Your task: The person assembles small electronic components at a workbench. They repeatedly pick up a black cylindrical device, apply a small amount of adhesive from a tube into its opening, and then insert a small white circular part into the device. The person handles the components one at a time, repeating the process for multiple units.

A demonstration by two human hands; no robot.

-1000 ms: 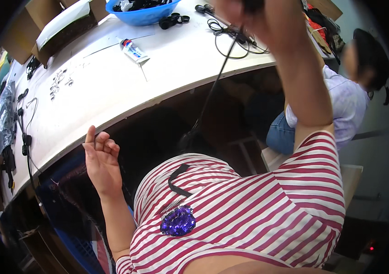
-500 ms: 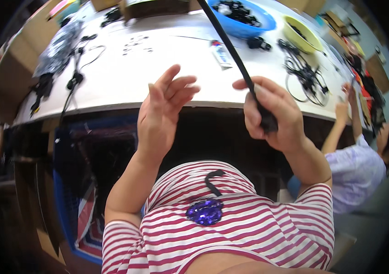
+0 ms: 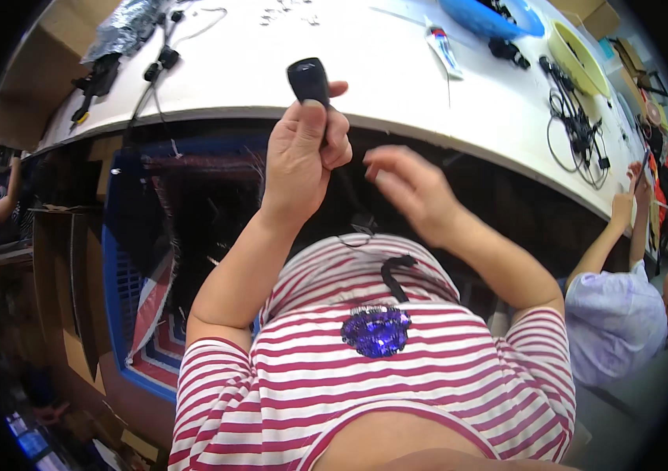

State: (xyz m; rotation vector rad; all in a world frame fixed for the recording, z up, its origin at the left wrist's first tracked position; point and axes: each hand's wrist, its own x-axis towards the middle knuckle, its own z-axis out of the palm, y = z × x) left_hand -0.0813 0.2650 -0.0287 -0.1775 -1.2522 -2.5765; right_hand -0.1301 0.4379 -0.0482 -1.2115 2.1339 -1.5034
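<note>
My left hand [image 3: 298, 157] is raised at the table's front edge, thumb and fingers closed around a black stick-like piece [image 3: 308, 77]. Its wide, glossy end points up above my thumb; the rest is hidden by my grip or lost against the dark background. To the right, my right hand [image 3: 420, 192] is apart from it, somewhat blurred, with bent fingers spread and nothing visible between them. Just above my lap, a dark piece with a thin cord [image 3: 359, 235] shows, but I cannot tell whether it joins the stick-like piece.
On the white table [image 3: 255, 82] lie black cables [image 3: 577, 129], a white tube [image 3: 444, 53] and small bits [image 3: 291, 12]. A blue basin [image 3: 498, 23] and a yellow basin [image 3: 577, 59] stand at the far right. Below left is a blue crate [image 3: 118, 275]; a co-worker [image 3: 616, 314] is at right.
The black piece has passed from my right hand to my left. My right hand has let go and moved inward and lower. The view has shifted, so the table sits higher.
</note>
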